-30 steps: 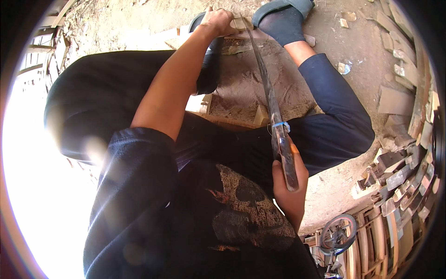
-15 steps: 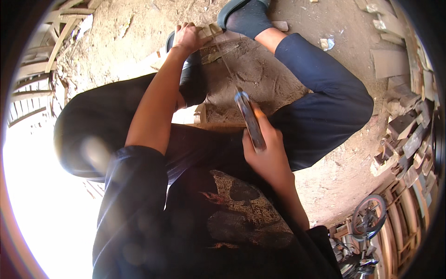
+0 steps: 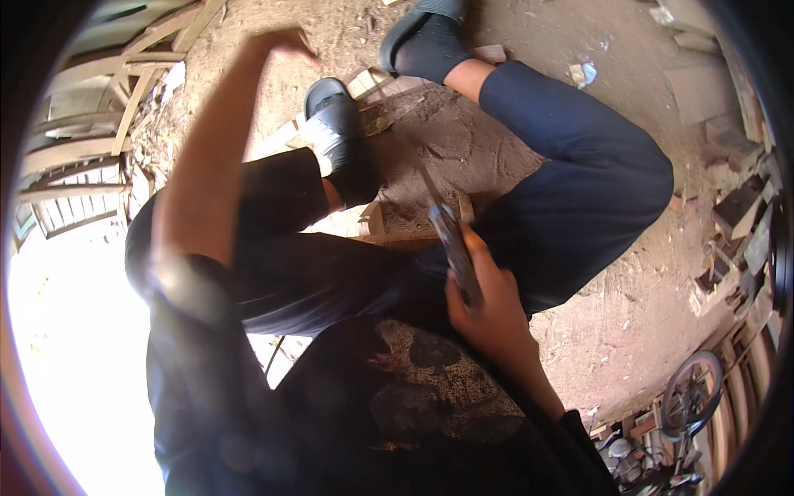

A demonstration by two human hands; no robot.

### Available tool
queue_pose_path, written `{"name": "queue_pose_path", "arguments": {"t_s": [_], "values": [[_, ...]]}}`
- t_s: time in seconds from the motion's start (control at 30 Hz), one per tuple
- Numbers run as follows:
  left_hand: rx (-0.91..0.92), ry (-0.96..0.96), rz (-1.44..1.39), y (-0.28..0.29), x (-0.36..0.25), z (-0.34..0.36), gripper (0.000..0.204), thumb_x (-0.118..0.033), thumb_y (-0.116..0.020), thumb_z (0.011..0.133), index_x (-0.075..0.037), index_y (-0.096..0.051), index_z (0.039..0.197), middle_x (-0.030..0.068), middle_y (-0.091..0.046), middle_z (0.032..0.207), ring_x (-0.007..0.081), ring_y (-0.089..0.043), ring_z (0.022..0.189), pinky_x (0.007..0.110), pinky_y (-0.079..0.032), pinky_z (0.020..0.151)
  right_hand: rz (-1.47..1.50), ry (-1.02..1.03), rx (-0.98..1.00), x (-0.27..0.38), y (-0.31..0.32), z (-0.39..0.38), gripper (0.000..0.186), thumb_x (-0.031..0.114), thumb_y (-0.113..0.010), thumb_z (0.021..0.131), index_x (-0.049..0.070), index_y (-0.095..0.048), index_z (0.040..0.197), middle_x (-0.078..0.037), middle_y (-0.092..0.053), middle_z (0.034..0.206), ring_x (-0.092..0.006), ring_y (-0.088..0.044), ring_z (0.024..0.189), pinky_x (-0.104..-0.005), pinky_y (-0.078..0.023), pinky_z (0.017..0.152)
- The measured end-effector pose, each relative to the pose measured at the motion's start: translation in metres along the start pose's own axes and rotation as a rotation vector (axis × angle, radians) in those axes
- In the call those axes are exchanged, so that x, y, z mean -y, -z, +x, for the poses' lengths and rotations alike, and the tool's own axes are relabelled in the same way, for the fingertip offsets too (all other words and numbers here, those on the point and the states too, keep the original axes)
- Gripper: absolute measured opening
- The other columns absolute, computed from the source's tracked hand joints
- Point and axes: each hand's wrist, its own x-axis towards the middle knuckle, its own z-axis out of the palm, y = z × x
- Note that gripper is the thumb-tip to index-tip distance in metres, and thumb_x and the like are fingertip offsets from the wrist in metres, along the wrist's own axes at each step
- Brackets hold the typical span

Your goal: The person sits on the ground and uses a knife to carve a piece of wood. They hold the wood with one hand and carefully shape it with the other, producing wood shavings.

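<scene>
My left hand (image 3: 288, 43) is raised past my left foot, somewhat blurred, its fingers loosely stretched and bent downward with nothing visible in them. A dark handle with a blue band at its front fills my right hand (image 3: 490, 298), which grips it between my knees. It belongs to what looks like a handsaw (image 3: 456, 256); its thin blade is seen nearly edge-on, blurs toward the tip and points at my feet. A pale strip of wood (image 3: 366, 83) lies on the ground between my left sandal (image 3: 326, 93) and my right sandal (image 3: 397, 43), apart from the left hand.
Beneath my legs is a low wooden piece (image 3: 397, 238). Scrap wood (image 3: 744, 215) is heaped at the right, with a wheel (image 3: 692, 395) below it. Wooden framing (image 3: 132, 83) stands at the far left. Crumpled litter (image 3: 585, 74) lies on the dirt floor (image 3: 620, 331).
My left hand has let go of the pale wood and swung to the left. The saw has drawn back slightly toward my body and right, its blade away from the wood.
</scene>
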Motion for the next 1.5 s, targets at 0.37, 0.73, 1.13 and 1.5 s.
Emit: {"name": "queue_pose_path", "arguments": {"t_s": [0.37,0.73,1.13,1.5], "values": [[-0.366,0.148,0.206,0.138,-0.01,-0.144,0.048,-0.043,-0.066,0.095,-0.014,-0.061,0.132,0.0214,-0.061,0.131,0.0287,-0.061,0.119,0.047,-0.05,0.101,0.013,0.111,-0.027,0.003,0.0,0.01,0.063,0.015,-0.062,0.091,0.007,-0.04,0.149,-0.024,-0.067,0.078,-0.0415,-0.069,0.074,-0.0454,-0.054,0.066],[-0.572,0.04,-0.085,-0.163,-0.036,-0.036,0.089,-0.073,-0.049,0.089,-0.015,-0.031,0.154,0.0129,-0.032,0.159,0.0337,-0.031,0.146,0.062,-0.023,0.118,0.023,0.136,-0.155,0.003,-0.006,0.017,0.04,0.018,-0.061,0.097,-0.005,-0.057,0.13,-0.02,-0.067,0.08,-0.0212,-0.069,0.069,-0.0304,-0.05,0.06],[-0.714,-0.018,-0.102,-0.176,-0.071,-0.016,0.053,-0.051,-0.072,0.082,-0.018,-0.068,0.124,-0.0042,-0.064,0.128,0.0207,-0.048,0.127,0.052,-0.034,0.103,-0.093,0.28,-0.202,0.006,-0.014,0.019,0.036,0.014,-0.057,0.099,-0.003,-0.059,0.13,-0.013,-0.066,0.082,-0.0156,-0.064,0.071,-0.0298,-0.049,0.066],[-0.749,0.014,-0.081,-0.175,-0.073,-0.008,0.059,-0.051,-0.075,0.079,-0.018,-0.066,0.126,0.0004,-0.065,0.119,0.0225,-0.051,0.122,0.055,-0.037,0.099,-0.015,0.131,-0.171,0.015,-0.015,0.018,0.034,0.015,-0.062,0.096,-0.002,-0.058,0.125,-0.021,-0.065,0.079,-0.0235,-0.071,0.073,-0.0365,-0.051,0.064]]}}
